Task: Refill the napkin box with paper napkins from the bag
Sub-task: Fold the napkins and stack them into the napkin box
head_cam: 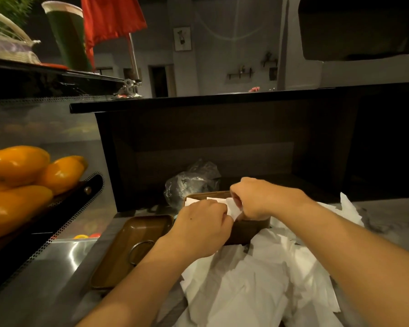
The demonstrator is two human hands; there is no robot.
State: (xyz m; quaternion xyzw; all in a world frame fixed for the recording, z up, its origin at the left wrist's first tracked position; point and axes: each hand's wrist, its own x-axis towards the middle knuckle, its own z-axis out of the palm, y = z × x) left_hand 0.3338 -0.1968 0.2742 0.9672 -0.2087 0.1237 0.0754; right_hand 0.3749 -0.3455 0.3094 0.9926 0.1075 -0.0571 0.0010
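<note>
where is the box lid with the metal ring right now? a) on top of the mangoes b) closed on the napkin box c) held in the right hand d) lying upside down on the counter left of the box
d: the brown lid lies open side up on the steel counter, left of the napkin box, while both hands work at the box.

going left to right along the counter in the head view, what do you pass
oranges → brown lid with ring handle → left hand → right hand over the napkin box → loose napkins
</note>
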